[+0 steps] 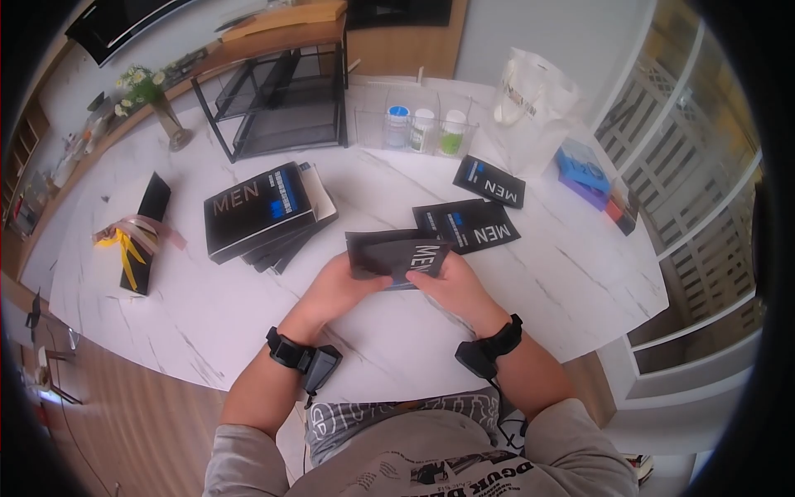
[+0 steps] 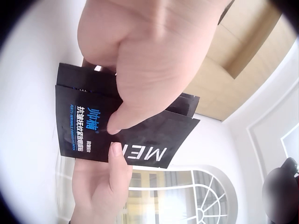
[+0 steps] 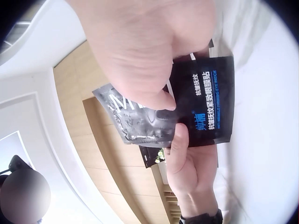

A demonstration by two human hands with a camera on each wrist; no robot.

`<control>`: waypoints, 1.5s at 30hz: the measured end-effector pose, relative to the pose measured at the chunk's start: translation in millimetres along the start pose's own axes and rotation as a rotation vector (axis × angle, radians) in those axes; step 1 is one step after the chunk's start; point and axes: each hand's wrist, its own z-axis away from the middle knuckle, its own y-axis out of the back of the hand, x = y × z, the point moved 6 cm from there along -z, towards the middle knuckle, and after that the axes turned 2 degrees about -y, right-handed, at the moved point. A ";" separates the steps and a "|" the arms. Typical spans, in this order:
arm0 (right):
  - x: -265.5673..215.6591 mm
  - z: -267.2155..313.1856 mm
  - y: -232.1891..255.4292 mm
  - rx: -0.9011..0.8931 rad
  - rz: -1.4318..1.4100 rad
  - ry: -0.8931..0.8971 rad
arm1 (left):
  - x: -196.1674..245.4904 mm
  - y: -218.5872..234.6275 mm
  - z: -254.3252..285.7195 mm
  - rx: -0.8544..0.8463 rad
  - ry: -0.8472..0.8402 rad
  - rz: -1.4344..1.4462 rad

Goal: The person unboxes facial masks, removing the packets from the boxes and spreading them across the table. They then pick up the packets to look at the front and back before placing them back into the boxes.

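Observation:
Both hands hold black sachets (image 1: 381, 254) with "MEN" lettering above the front of the table. The left hand (image 1: 335, 290) grips their left side, its thumb on the front face. The right hand (image 1: 455, 290) grips the other side, thumb also on the front. In the left wrist view at least two sachets (image 2: 84, 126) lie one behind another between the hands. The right wrist view shows blue and white print on the front sachet (image 3: 219, 98). The fingers behind the sachets are mostly hidden. Two more black sachets, one (image 1: 468, 226) nearer and one (image 1: 489, 181) farther, lie beyond the right hand.
Black "MEN" boxes (image 1: 257, 207) are stacked at the left, near a box with ribbons (image 1: 132, 240). Behind stand a mesh rack (image 1: 286, 108), a clear organizer with bottles (image 1: 414, 128) and a white bag (image 1: 534, 108). Blue and purple boxes (image 1: 584, 170) sit at the right.

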 end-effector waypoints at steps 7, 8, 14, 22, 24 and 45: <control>10.6 -4.0 -3.0 -0.027 -0.059 -0.013 | 0.8 -7.1 1.3 -0.083 -0.027 -0.064; 11.2 -3.7 -2.8 -0.008 -0.120 -0.019 | 0.0 -10.1 1.7 -0.120 -0.025 -0.048; -10.8 -1.3 -0.7 0.027 -0.436 0.013 | -8.3 -18.3 4.3 -0.243 0.104 0.172; 2.7 -2.4 -8.1 -0.008 -0.064 0.162 | 20.3 -7.7 3.4 0.058 -0.278 -0.395; -13.0 5.6 -30.1 -0.074 -0.144 0.218 | 34.9 -19.0 9.0 0.103 -0.479 -0.705; -27.8 5.8 -2.5 -0.012 -0.254 0.010 | 4.2 -16.5 7.0 -0.208 0.194 0.575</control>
